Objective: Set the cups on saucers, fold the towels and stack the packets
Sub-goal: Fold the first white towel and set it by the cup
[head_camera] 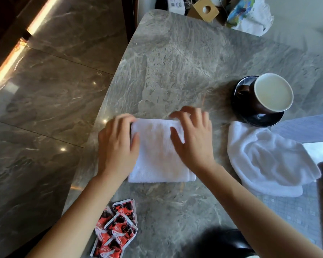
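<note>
A white towel [157, 157] lies folded into a rectangle in the middle of the marble table [185, 58]. My left hand [116, 144] grips its left edge, fingers curled over the far left corner. My right hand [193, 138] lies flat on its right side, fingers spread. A second white towel [268, 161] sits crumpled to the right. Behind it a dark cup with a cream inside [270, 92] stands on a black saucer [263, 118]. Several red, black and white packets [116, 231] lie in a loose pile near the front edge.
The table's left edge drops to a glossy stone floor [45, 90]. At the far end are a cardboard box [203, 9] and a printed white bag [250, 13]. A dark round object [226, 243] sits at the near edge.
</note>
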